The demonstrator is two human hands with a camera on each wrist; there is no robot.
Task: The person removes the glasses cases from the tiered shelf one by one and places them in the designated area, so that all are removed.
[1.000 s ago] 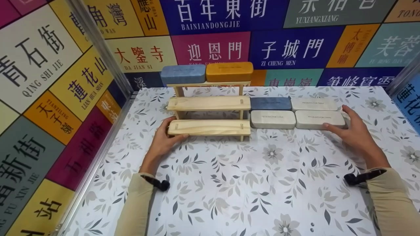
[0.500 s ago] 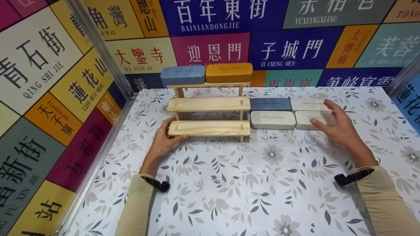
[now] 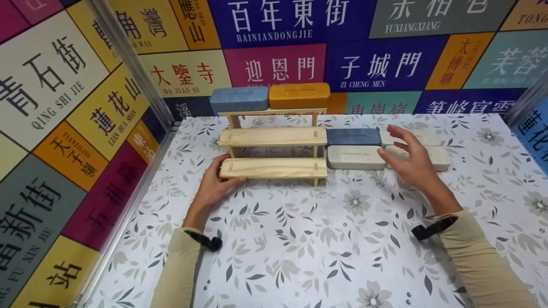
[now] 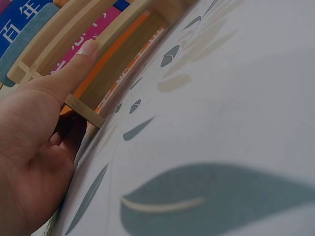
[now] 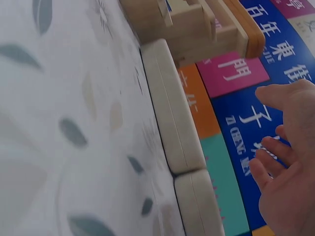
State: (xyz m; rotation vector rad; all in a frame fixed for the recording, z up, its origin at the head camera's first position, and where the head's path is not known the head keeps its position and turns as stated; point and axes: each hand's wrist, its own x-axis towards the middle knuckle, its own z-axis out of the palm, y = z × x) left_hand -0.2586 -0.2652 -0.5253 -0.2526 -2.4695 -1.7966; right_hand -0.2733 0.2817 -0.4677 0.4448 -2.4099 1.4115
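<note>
A three-tier wooden rack (image 3: 274, 167) stands left of the middle of the table. My left hand (image 3: 215, 179) holds the left end of its lowest tier, with the thumb in front, as the left wrist view (image 4: 37, 118) also shows. On the top tier lie a light blue glasses case (image 3: 239, 98) and an orange one (image 3: 299, 96). My right hand (image 3: 413, 164) hovers over the cases to the rack's right, fingers spread and holding nothing. Beneath and beside it are a dark blue case (image 3: 353, 137), a front white case (image 3: 356, 157) and two more whitish cases, partly hidden.
A white tablecloth (image 3: 299, 248) with a leaf pattern covers the table. Printed panels (image 3: 274, 64) with large characters stand along the back and the left, close behind the rack. The two lower tiers carry no cases.
My right hand has moved left from the right end of the white cases and lifted off them. The left hand stays on the rack. The cases lie where they were.
</note>
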